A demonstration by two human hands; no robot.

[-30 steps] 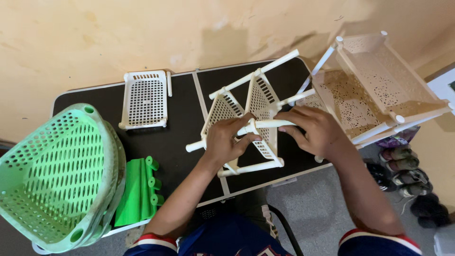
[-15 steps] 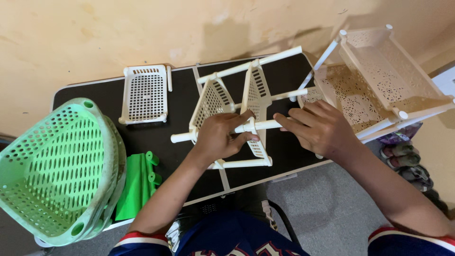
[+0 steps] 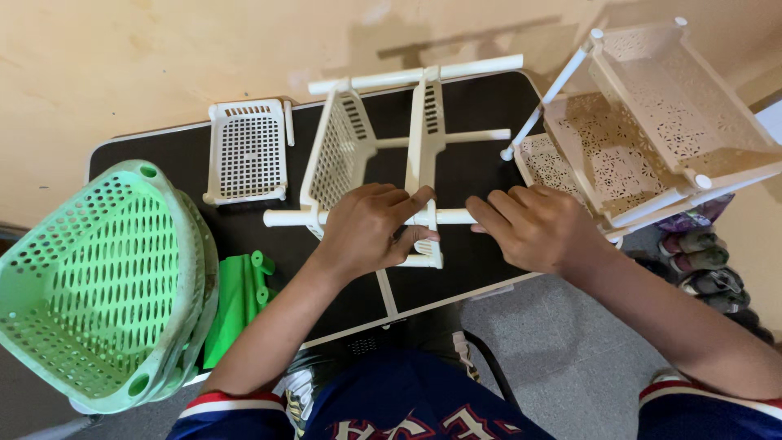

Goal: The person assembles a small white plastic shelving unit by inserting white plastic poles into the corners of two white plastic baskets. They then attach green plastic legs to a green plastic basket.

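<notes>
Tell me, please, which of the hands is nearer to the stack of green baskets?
Left. The left hand grips the white rack near the table's middle, closer to the green baskets; the right hand lies farther away, beyond it.

Smooth white plastic rack (image 3: 383, 155); matt black table (image 3: 472, 175)

On the table (image 3: 481, 175) in front of me the half-built rack (image 3: 383, 155) lies in the middle. My left hand (image 3: 371, 228) and my right hand (image 3: 533, 228) are both on its near tube (image 3: 293, 217), side by side. Left of the rack one single tray (image 3: 247, 151) lies flat. Further left, the stacked baskets (image 3: 90, 281) stand at the table's left end, with a bundle of tubes (image 3: 240, 297) just beside them. At the right end the finished shelf (image 3: 652, 122) leans over the table edge. Below it, on the floor, I see shoes (image 3: 700, 257).
</notes>
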